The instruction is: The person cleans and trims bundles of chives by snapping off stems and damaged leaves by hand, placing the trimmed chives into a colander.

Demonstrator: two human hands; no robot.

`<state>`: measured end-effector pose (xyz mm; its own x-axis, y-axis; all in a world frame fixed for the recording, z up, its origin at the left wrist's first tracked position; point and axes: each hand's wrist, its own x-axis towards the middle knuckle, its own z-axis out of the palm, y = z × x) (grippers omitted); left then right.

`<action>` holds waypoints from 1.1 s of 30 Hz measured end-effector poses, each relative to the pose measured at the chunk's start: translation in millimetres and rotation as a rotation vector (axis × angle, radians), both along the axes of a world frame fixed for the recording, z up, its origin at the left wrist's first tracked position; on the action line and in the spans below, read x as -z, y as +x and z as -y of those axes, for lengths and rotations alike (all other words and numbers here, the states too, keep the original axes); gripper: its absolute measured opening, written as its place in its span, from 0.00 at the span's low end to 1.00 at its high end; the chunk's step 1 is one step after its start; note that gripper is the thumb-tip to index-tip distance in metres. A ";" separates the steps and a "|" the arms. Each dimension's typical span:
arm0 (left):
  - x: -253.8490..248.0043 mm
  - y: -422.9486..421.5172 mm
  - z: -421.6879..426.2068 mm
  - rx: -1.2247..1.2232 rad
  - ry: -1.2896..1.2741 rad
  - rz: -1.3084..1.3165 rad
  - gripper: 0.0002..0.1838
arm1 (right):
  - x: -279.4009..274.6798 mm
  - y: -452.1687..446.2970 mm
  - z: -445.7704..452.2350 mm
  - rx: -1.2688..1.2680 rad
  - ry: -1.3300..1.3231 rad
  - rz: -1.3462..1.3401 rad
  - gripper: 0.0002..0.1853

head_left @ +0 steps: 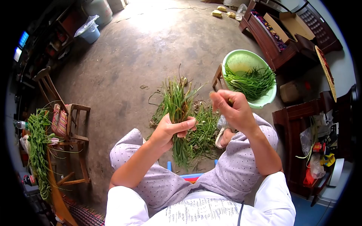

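Head view. The left hand (171,132) is closed around a bunch of long green stalks (179,101). The thumb crosses the front of the bunch and the fingers wrap behind it. The bunch stands roughly upright in the grip: the upper ends spread above the hand, with some brown and yellowed strands among them, and the lower ends extend below it.

The right hand (235,109) is raised to the right of the bunch, apart from it. Its fingers are curled and the thumb lies near the index finger. A small dark-yellowish spot shows between the fingers; whether this is a held item cannot be determined.

Beneath and beyond the hands, a loose pile of greens (205,130) lies on the concrete floor (120,75), between the patterned trouser legs (233,165) of the seated person. A light-green basin (241,58) is positioned beyond the right hand, beside a wooden stool (217,77). The basin contains long green leaves (254,83), with paler stems toward its left side.

At the left edge, long green stems (37,139) hang over a wooden worktop (58,194). A wooden chair (77,109) with a patterned cushion (59,119) stands next to it.
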<state>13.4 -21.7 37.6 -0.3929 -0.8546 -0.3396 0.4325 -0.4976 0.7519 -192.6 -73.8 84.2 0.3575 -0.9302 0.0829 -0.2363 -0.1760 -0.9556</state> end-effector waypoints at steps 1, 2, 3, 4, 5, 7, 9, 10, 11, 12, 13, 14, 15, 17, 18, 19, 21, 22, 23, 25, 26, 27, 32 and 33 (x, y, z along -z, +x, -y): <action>1.1 -0.1 -0.3 -0.006 -0.007 -0.010 0.12 | -1.4 -2.2 -0.1 -0.064 0.002 -0.155 0.13; 1.1 -0.4 -0.6 -0.006 -0.007 -0.010 0.12 | -3.3 0.0 -2.1 -0.033 -0.036 -0.187 0.13; 0.9 -0.8 -0.7 -0.023 -0.020 0.002 0.12 | -4.6 1.1 -3.1 -0.034 -0.036 -0.188 0.13; 0.8 -1.1 -0.8 -0.041 -0.033 0.014 0.12 | -5.5 1.9 -3.7 -0.092 0.020 -0.109 0.13; 0.9 -1.3 -1.2 -0.043 -0.034 0.014 0.12 | -5.9 3.0 -4.5 -0.149 0.076 -0.029 0.13; 1.5 -2.3 -2.2 -0.076 -0.085 0.026 0.12 | -1.0 7.9 -7.6 -0.297 0.278 0.022 0.12; 3.5 -3.4 -2.1 -0.062 -0.107 0.041 0.12 | 13.5 15.0 -11.9 -0.352 0.210 0.195 0.11; 3.6 -3.9 -2.1 -0.050 -0.127 0.054 0.12 | 14.0 17.8 -13.2 -0.370 0.187 0.253 0.12; 1.9 -4.8 -2.5 -0.050 -0.127 0.054 0.12 | 8.4 15.1 -13.4 -0.272 0.130 0.210 0.13; -2.3 -6.5 -3.2 -0.052 -0.138 0.080 0.12 | 2.3 13.5 -13.0 -0.174 0.073 0.167 0.16; -4.6 -7.5 -3.5 -0.055 -0.148 0.106 0.12 | -0.9 10.5 -11.8 -0.176 0.073 0.168 0.16; -4.2 -7.8 -3.6 -0.057 -0.148 0.107 0.12 | -3.5 6.3 -10.2 -0.103 0.038 0.094 0.18; -3.0 -8.0 -3.9 -0.080 -0.170 0.124 0.12 | -4.8 3.4 -8.2 -0.030 0.002 0.020 0.20; 0.0 -8.0 -3.5 -0.104 -0.192 0.142 0.13 | 1.4 2.9 -1.9 -0.019 -0.133 -0.007 0.20; 2.0 -7.8 -2.9 -0.127 -0.209 0.115 0.13 | 3.6 3.4 -0.1 -0.022 -0.214 0.010 0.20; 3.4 -7.2 -2.6 -0.150 -0.226 0.088 0.13 | 6.1 3.9 1.0 -0.027 -0.295 0.026 0.20; 4.6 -5.7 -2.0 -0.154 -0.180 0.018 0.13 | 12.6 3.1 1.9 -0.047 -0.145 0.080 0.19; 4.9 -5.4 -1.8 -0.154 -0.135 -0.052 0.13 | 14.0 2.7 1.6 -0.064 0.005 0.133 0.17; 5.2 -5.7 -2.0 -0.154 -0.135 -0.053 0.13 | 13.6 4.7 -0.6 -0.063 0.005 0.132 0.17; 5.4 -6.6 -2.9 -0.166 -0.123 -0.074 0.13 | 12.8 16.2 -8.1 -0.056 0.145 0.206 0.13; 4.1 -7.7 -3.5 -0.166 -0.122 -0.075 0.13 | 15.9 23.0 -10.4 -0.033 0.146 0.233 0.10; 1.7 -9.1 -4.3 -0.164 -0.113 -0.048 0.13 | 16.7 23.0 -10.4 -0.032 0.146 0.233 0.10; 5.6 -8.9 -3.3 -0.308 -0.019 -0.050 0.11 | 6.3 18.3 -5.6 0.078 0.183 0.240 0.06; 6.9 -4.4 0.3 -0.353 0.000 0.006 0.09 | 1.6 15.7 -3.9 0.120 0.188 0.259 0.06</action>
<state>9.1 -22.1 30.7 -0.0713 -0.9372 -0.3413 0.5733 -0.3185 0.7549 -176.9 -69.9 82.6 0.2343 -0.9720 -0.0203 0.0096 0.0232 -0.9997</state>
